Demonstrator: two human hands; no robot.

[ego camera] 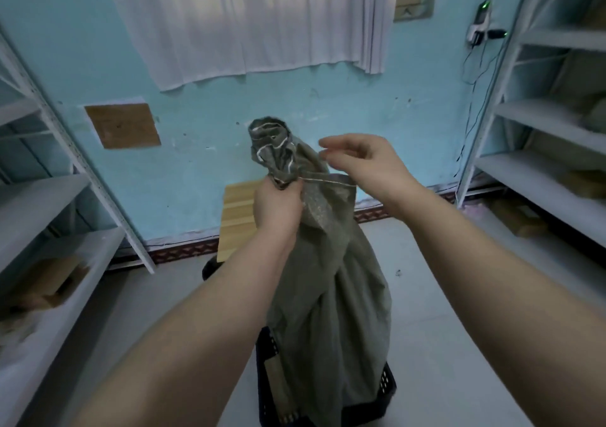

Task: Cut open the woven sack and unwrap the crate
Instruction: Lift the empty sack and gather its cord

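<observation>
A grey-green woven sack (331, 295) hangs upright in the middle of the view, lifted by its bunched neck. My left hand (278, 203) grips that neck just below the gathered top (272, 144). A thin tie string (324, 179) runs from the neck to the right. My right hand (360, 161) is just right of the sack's top, fingers loosely curled near the string; whether they hold the string is unclear. Below, the sack's lower end drapes into a dark blue perforated crate (387, 384) on the floor, mostly hidden by the cloth.
White metal shelves stand on the left (49, 197) and right (541, 171), with cardboard boxes (49, 282) on them. A wooden board (237, 220) leans against the blue wall behind the sack. A white curtain (255, 20) hangs above. The floor is pale tile.
</observation>
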